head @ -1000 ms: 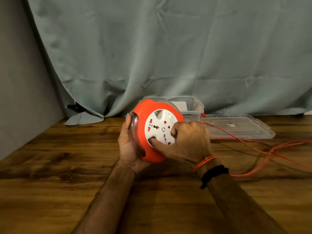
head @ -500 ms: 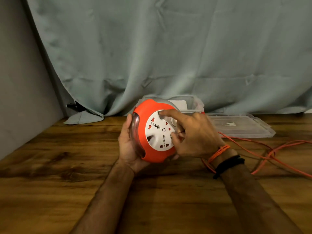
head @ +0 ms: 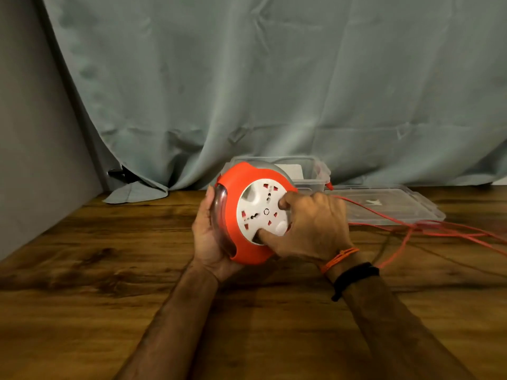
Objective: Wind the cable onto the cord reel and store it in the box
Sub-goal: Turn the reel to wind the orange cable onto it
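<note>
- We judge that we are in the winding step: our left hand (head: 210,237) cups the back and rim of the cord reel (head: 247,215), closed around it and holding it upright just above the bench (head: 109,297).
- Our right hand (head: 312,229) lies against the white socket face (head: 260,212), fingers curled, the thumb pressed into a recess low on the disc and a fingertip set in another near its upper right edge; it grips the face, nothing else.
- The orange cable (head: 397,229) runs from behind the reel's right side out across the bench in loose, crossing strands and off the right edge of the view, so a good deal looks not yet wound; how much already sits inside the reel we cannot tell.
- The next move, as we read it, calls for turning the face round with the right hand while the left keeps the housing from spinning, and for the slack to feed in without snagging where the strands cross.
- The reel is a round orange housing with a clear band around its side and a white disc carrying red-shuttered sockets and finger recesses.
- The clear box (head: 310,174) stands open right behind the reel, against the grey curtain (head: 274,78), and its lid (head: 384,207) lies flat beside it to the right, under the cable's path. Storing comes later.
</note>
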A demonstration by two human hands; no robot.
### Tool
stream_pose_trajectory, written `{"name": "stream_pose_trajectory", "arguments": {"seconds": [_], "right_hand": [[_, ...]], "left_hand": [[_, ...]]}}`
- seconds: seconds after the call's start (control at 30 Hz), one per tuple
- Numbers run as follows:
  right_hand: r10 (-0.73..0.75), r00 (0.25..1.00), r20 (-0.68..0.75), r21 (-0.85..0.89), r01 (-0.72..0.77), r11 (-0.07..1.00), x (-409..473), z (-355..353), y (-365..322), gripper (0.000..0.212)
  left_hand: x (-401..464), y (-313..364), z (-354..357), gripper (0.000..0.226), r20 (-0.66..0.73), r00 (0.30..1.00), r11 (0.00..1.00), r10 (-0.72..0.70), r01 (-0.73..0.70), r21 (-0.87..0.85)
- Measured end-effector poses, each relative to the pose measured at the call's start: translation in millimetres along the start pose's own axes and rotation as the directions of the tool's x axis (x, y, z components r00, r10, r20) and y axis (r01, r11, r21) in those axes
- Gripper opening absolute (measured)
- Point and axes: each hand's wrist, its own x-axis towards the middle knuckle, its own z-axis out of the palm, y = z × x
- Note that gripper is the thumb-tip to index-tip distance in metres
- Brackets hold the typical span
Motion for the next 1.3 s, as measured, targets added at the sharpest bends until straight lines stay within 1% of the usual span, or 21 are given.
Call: {"name": "stream_pose_trajectory", "arguments": {"seconds": [0.1,0.17,0.27,0.33,0.37,0.43,0.47,0.5,0.53,0.6,0.63,0.7,0.8,0.87,0.93,1.0,1.03,1.13,1.2,1.23,1.3], "right_hand": [[0.137,0.983,0.126,0.084,-0.148,0.985,1,3,-11,0.072],[0.166,0.974,0.155,0.108,-0.183,0.977,1,6,-13,0.074],[0.138,0.983,0.117,0.056,-0.146,0.988,3,3,-15,0.075],[0.084,0.990,0.111,0.055,-0.091,0.994,6,-4,-11,0.076],[0.053,0.992,0.110,0.105,-0.065,0.992,9,-7,-6,0.071],[-0.037,0.994,0.099,0.222,0.014,0.975,13,-15,3,0.048],[-0.088,0.992,0.093,0.230,0.065,0.971,15,-18,6,0.034],[-0.137,0.987,0.088,0.206,0.116,0.972,15,-20,8,0.027],[-0.173,0.980,0.093,0.170,0.156,0.973,15,-21,9,0.034],[-0.216,0.969,0.124,0.118,0.201,0.972,14,-19,8,0.055],[-0.231,0.966,0.113,0.097,0.221,0.970,13,-18,8,0.059],[-0.236,0.970,0.065,0.047,0.233,0.971,10,-15,7,0.062],[-0.190,0.982,-0.013,-0.015,0.189,0.982,7,-12,7,0.061],[-0.153,0.988,-0.007,-0.026,0.153,0.988,6,-10,9,0.061],[-0.114,0.994,0.002,-0.029,0.114,0.993,6,-9,10,0.063],[-0.086,0.996,-0.002,-0.029,0.086,0.996,4,-6,9,0.064],[-0.065,0.998,0.001,-0.016,0.065,0.998,2,-4,8,0.064],[0.069,0.994,0.083,0.089,-0.076,0.993,1,1,-3,0.068],[0.115,0.991,0.062,0.128,-0.122,0.984,0,4,-8,0.066],[0.125,0.991,0.035,0.152,-0.129,0.980,0,6,-10,0.065],[0.150,0.988,0.047,0.163,-0.156,0.974,-1,6,-13,0.066]], "left_hand": [[1,0,2,0.067,-0.019,0.999,0.999,0.040,-0.039,0.024],[1,1,3,0.064,-0.022,0.999,0.998,0.045,-0.044,0.034],[0,4,2,0.064,0.000,1.000,0.999,0.029,-0.029,0.044],[-1,5,1,0.068,0.058,0.998,1.000,-0.011,0.009,0.030],[-1,5,0,0.070,0.100,0.995,0.999,-0.030,0.029,0.016],[-1,5,-3,0.072,0.148,0.987,0.998,-0.057,0.059,-0.006],[0,4,-6,0.072,0.177,0.982,0.997,-0.067,0.072,-0.018],[1,4,-8,0.073,0.208,0.974,0.995,-0.090,0.099,-0.033],[1,4,-8,0.075,0.251,0.961,0.989,-0.119,0.137,-0.059],[1,3,-8,0.076,0.294,0.945,0.981,-0.146,0.177,-0.083],[2,2,-10,0.076,0.275,0.950,0.984,-0.146,0.168,-0.057],[3,1,-9,0.076,0.200,0.971,0.990,-0.130,0.137,-0.018],[1,3,-7,0.070,0.172,0.982,0.997,-0.074,0.077,-0.008],[0,4,-6,0.068,0.162,0.985,0.998,-0.062,0.061,0.007],[-2,5,-6,0.068,0.182,0.981,0.998,-0.065,0.063,0.014],[-1,5,-6,0.065,0.165,0.985,0.999,-0.044,0.043,0.012],[0,4,-6,0.065,0.143,0.989,1.000,-0.018,0.017,0.004],[3,2,-6,0.066,0.069,0.997,0.999,0.038,-0.038,-0.013],[4,1,-6,0.066,0.032,0.999,0.999,0.044,-0.044,-0.004],[3,1,-6,0.065,0.028,0.999,0.999,0.046,-0.046,0.008],[2,1,-6,0.065,0.045,0.998,0.999,0.041,-0.042,0.032]]}}
